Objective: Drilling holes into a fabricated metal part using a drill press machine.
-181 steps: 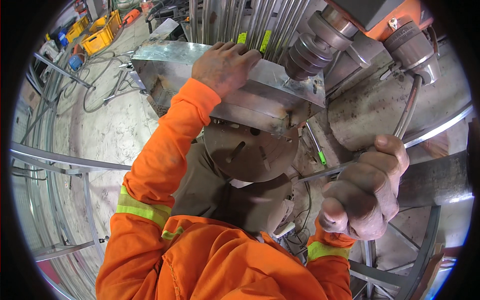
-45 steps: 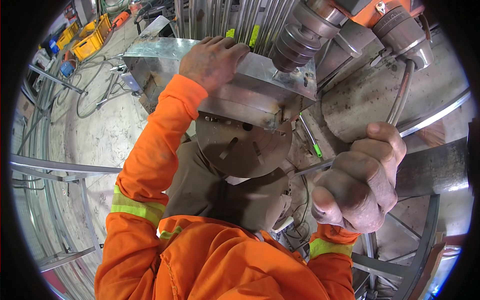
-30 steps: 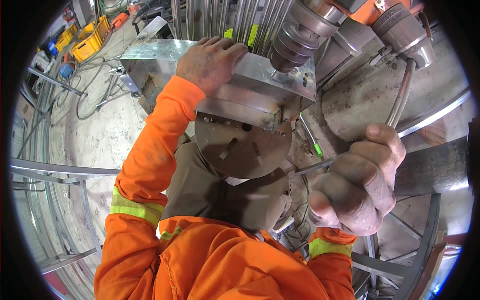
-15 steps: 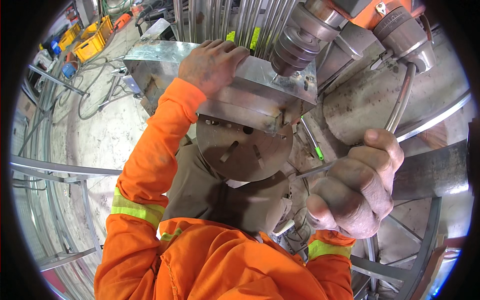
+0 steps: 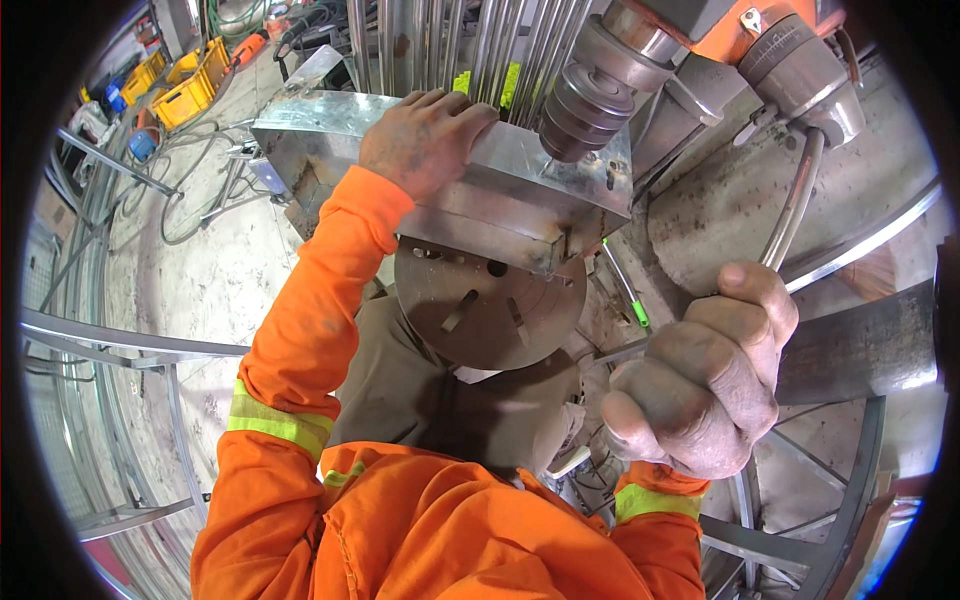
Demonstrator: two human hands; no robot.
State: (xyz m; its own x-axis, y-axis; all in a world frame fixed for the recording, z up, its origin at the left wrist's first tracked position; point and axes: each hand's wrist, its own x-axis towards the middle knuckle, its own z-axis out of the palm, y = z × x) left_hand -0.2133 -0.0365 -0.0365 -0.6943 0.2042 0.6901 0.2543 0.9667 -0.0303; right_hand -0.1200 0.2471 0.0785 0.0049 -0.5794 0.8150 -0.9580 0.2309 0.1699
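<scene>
Orange sleeves (image 5: 310, 275) with yellow-green bands run up the head view, ending in two bare hands. The left hand (image 5: 420, 143) lies over the upper edge of a metal box (image 5: 490, 222), its fingers bent over the far side in a hold; the thumb is hidden. The box, scorched brown in places, sits above a round slotted plate (image 5: 482, 325), which shows in front of it, over the person's brown trousers (image 5: 395, 375).

The right hand (image 5: 705, 375) is closed in a fist around the lower end of a bent steel lever (image 5: 797, 200). The lever's upper end meets a hub (image 5: 790, 65) with a marked scale, beside the orange machine head (image 5: 722, 40). A ribbed steel chuck (image 5: 586, 115) hangs over the right part of the box; whether anything in it touches the metal cannot be told.

Shiny upright rods (image 5: 420, 50) stand behind the box, with something bright yellow-green (image 5: 510, 85) between them. A green-handled tool (image 5: 641, 313) lies right of the plate. Farther off, at the upper left, yellow crates (image 5: 185, 98) and loose cables (image 5: 180, 232) lie on the pale floor (image 5: 180, 290).
</scene>
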